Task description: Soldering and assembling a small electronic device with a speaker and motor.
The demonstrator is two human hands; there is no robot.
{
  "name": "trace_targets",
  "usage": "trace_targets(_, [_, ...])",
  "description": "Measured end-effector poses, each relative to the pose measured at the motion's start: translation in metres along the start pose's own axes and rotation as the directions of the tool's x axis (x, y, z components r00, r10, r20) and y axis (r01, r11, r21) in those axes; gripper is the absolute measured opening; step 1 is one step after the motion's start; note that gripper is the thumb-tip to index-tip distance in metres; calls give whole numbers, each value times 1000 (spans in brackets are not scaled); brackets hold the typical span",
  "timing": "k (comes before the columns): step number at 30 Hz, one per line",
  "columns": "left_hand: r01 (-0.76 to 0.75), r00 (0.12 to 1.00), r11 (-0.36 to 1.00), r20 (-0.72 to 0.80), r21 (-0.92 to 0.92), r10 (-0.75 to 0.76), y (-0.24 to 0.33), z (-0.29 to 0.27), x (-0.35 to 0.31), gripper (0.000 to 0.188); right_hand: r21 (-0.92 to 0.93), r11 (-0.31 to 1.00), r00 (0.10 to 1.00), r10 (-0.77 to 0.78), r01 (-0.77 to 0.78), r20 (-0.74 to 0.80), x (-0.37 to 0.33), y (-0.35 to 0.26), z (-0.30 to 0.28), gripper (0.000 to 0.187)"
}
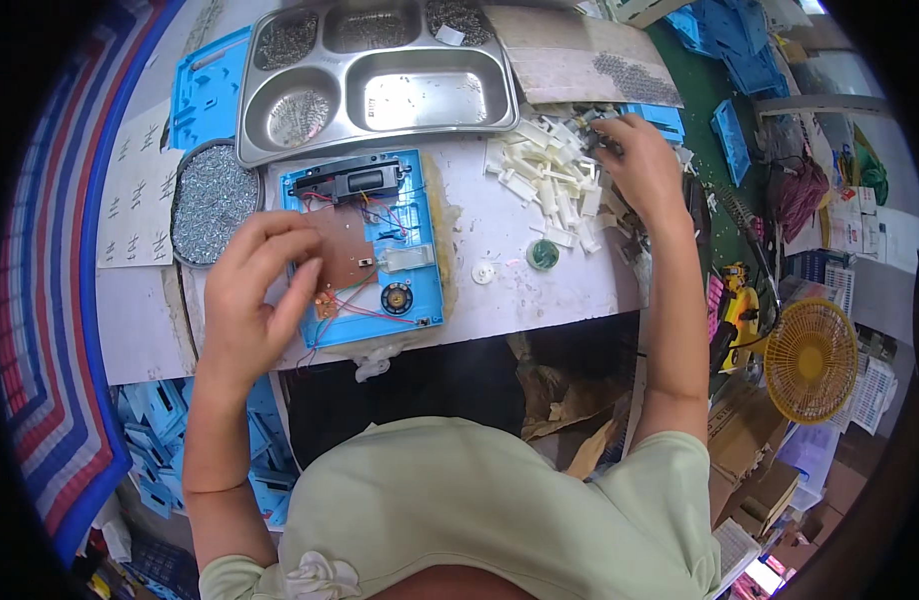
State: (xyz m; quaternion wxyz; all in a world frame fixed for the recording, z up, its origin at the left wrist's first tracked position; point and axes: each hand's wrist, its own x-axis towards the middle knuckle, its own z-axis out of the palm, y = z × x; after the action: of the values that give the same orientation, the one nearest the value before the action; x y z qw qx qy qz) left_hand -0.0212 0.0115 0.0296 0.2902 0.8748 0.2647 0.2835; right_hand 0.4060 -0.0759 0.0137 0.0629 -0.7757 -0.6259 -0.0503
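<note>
A blue plastic housing (428,310) lies on the table before me. It holds a brown circuit board (342,240), a black module (365,182), a small round speaker (397,298), a clear plastic piece (407,259) and thin red and green wires. My left hand (255,290) is over the housing's left edge, its thumb and fingers apart beside the board; nothing shows between them. At the far side of a pile of white plastic parts (555,185), my right hand (645,170) has its fingers bent together around something dark and small, mostly hidden by them.
A metal compartment tray (380,135) of small hardware stands behind the housing. Left of it are a round container of screws (216,205) and a marked paper (135,215). A green-filled small tub (543,254) and a white disc (485,271) lie right. A yellow fan (812,360) stands off the table.
</note>
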Motion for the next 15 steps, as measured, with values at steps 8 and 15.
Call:
trace_targets(8, [145,989,948,74,-282,-129,46,1,29,18,365,929,982,6,65,-190,-15,-30,-22,22])
trace_targets(15, [183,908,875,418,-447,24,58,48,89,20,926,378,999,-22,-12,23,-83,-123,-43,22])
